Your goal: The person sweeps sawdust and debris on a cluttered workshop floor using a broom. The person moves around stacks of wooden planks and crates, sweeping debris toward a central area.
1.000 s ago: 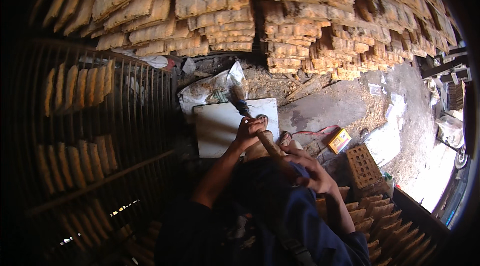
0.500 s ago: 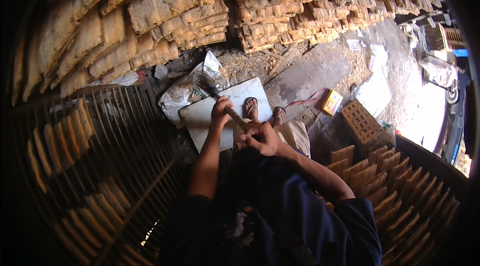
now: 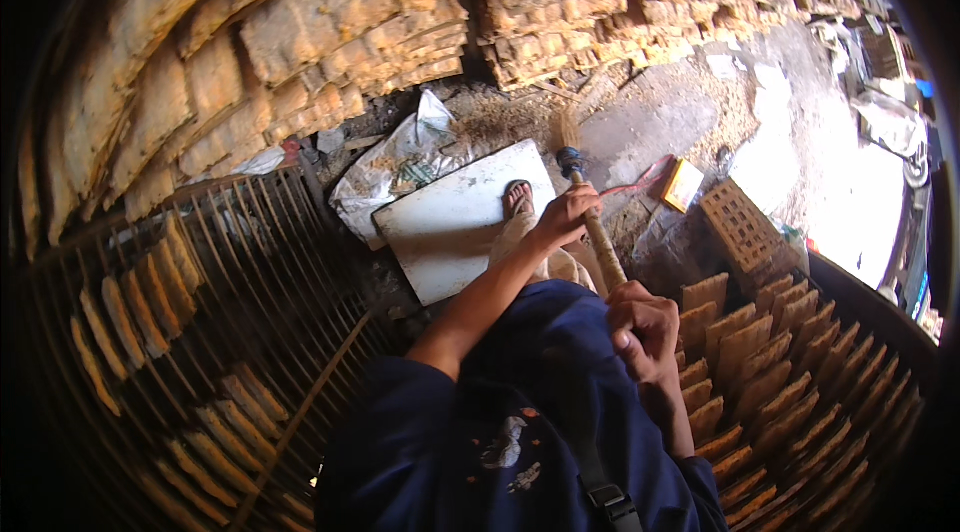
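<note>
Gripping a broom point(image 3: 590, 202) in both hands, yellow box point(image 3: 681, 185) beside, perhaps cardboard

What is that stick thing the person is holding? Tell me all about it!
It is a broom with a light wooden handle, a blue band near the top and pale straw bristles fanned out over the dusty ground beside the white board. It slants away from the person. The left hand grips it higher up, the right hand closes around the lower end.

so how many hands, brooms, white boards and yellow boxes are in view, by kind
hands: 2 (left hand, right hand)
broom: 1
white board: 1
yellow box: 1
total: 5
</note>
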Tool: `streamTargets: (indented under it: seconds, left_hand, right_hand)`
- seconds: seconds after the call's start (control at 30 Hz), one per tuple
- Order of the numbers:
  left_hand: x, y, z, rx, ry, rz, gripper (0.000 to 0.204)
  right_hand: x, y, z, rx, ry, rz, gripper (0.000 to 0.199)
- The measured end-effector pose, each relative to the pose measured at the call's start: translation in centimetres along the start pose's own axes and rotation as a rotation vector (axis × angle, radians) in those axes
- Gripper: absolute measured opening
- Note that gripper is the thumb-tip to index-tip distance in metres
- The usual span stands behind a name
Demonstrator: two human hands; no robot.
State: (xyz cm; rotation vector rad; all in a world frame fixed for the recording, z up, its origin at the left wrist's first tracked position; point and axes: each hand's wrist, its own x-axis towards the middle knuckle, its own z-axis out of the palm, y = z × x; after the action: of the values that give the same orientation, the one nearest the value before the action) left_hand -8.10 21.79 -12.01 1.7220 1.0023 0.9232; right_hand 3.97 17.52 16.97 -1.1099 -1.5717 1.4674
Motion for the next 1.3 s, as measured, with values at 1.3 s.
streamTargets:
  seconds: [1.3]
  left_hand:
    - [-6.8, -2.2, -10.9, 0.231, 0.0, -0.355, 0.009]
  right_hand:
    - [3.3, 5.0, 3.2, 0.238, -0.08, 0.018, 0.037]
